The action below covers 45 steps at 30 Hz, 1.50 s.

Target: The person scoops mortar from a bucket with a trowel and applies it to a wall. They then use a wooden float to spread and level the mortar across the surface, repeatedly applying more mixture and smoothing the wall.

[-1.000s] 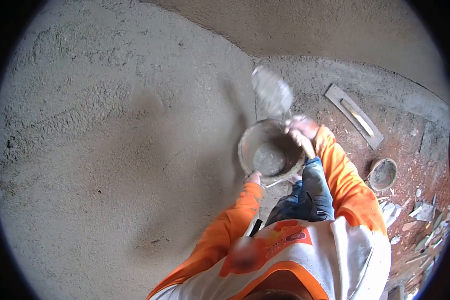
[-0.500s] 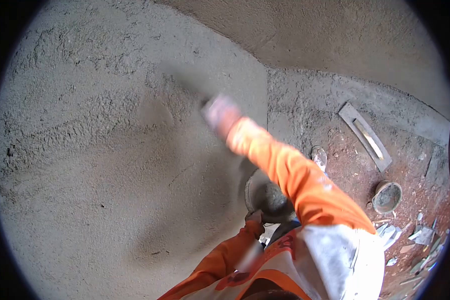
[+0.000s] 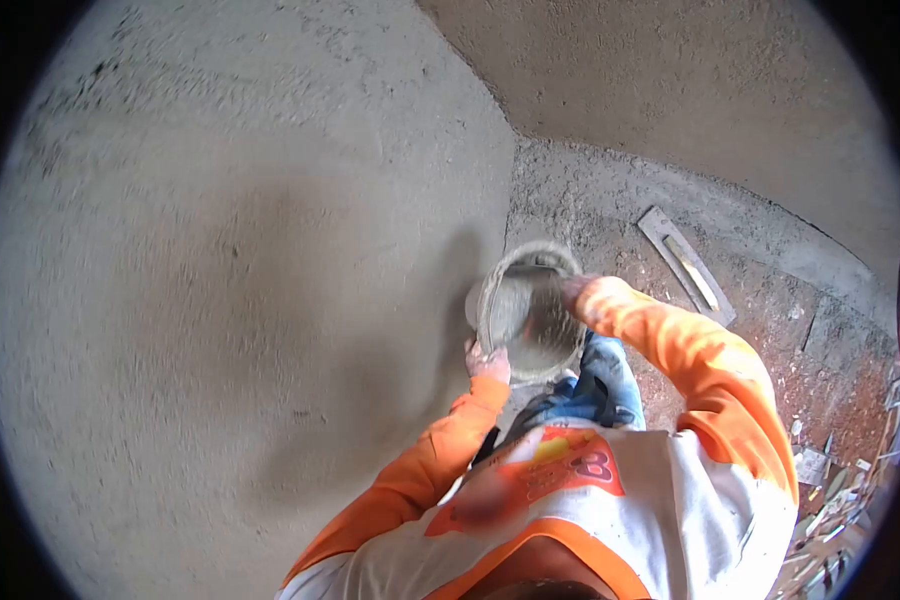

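Note:
A round mortar-crusted bucket (image 3: 542, 250) is in front of my body, just above my legs, with wet grey mortar (image 3: 513, 308) inside. My left hand (image 3: 488, 359) grips its near left rim, fingers closed round the edge. At the right side of the opening, my right hand (image 3: 574, 291) reaches in, closed round the trowel handle; the trowel itself is blurred and largely hidden in the bucket. Beside the bucket on the left rises the grey plastered wall (image 3: 370, 250), smooth in the middle and rougher toward the upper left.
A long float (image 3: 686, 264) with a light handle lies on the floor to the right. Another wall (image 3: 670, 90) meets the plastered one at a corner. Broken scraps (image 3: 850, 500) litter the reddish floor at the lower right. My legs (image 3: 610, 380) stand below the bucket.
My right hand has come down from the wall to the bucket with the trowel. The bucket now shows higher in view, still held by my left hand. A small floor bucket is now hidden.

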Tool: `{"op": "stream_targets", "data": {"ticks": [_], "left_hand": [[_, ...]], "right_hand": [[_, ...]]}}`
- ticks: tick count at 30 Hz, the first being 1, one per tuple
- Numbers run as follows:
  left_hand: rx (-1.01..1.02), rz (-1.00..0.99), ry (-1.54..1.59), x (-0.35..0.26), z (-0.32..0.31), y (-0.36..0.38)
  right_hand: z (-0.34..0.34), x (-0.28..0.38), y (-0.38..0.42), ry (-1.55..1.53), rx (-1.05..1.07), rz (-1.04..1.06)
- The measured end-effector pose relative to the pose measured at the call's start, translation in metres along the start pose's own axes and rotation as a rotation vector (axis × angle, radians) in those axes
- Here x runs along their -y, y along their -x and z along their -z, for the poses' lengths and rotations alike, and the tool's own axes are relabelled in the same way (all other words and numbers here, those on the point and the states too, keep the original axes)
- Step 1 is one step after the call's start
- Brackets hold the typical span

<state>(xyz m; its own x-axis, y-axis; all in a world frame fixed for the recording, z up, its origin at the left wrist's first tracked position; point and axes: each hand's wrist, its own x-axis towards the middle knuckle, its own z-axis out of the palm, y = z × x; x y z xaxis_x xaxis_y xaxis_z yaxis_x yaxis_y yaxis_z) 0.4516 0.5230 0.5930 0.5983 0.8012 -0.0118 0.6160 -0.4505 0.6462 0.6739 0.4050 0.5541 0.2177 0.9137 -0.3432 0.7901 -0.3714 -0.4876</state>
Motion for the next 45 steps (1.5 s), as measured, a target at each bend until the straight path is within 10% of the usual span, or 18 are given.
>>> {"op": "stream_targets", "data": {"ticks": [6, 7, 11, 13, 21, 27, 28, 34, 38, 45], "left_hand": [[-0.074, 0.251, 0.254, 0.032, 0.012, -0.024], [-0.103, 0.176, -0.067, -0.044, 0.05, -0.022], [-0.153, -0.028, -0.066, -0.033, 0.05, -0.012], [-0.014, 0.176, 0.377, -0.051, 0.056, -0.019], [-0.093, -0.12, 0.347, -0.077, 0.061, -0.01], [-0.011, -0.236, 0.379, -0.084, 0.068, -0.016], [0.026, -0.077, 0.446, -0.076, 0.062, -0.017], [-0.033, 0.441, 0.449, -0.05, 0.055, -0.016], [0.033, 0.672, 0.381, -0.041, 0.046, -0.016], [0.06, 0.988, 0.335, 0.034, 0.009, 0.022]], "right_hand": [[-0.008, 0.049, 0.003, 0.023, 0.156, 0.037], [0.004, 0.046, 0.002, 0.072, 0.145, 0.016], [0.058, 0.042, -0.002, 0.163, 0.006, -0.038], [0.076, 0.054, 0.022, 0.144, -0.051, -0.013], [0.113, 0.044, 0.038, 0.131, -0.126, -0.094], [0.082, 0.052, 0.082, -0.919, 0.382, -0.318], [0.024, 0.029, 0.047, -1.266, 0.839, -0.446], [0.06, 0.068, 0.1, -1.317, 0.623, -0.121], [0.036, 0.057, 0.084, -1.544, 0.568, -0.285], [0.078, 0.022, 0.081, -1.591, -0.426, -0.208]]}}
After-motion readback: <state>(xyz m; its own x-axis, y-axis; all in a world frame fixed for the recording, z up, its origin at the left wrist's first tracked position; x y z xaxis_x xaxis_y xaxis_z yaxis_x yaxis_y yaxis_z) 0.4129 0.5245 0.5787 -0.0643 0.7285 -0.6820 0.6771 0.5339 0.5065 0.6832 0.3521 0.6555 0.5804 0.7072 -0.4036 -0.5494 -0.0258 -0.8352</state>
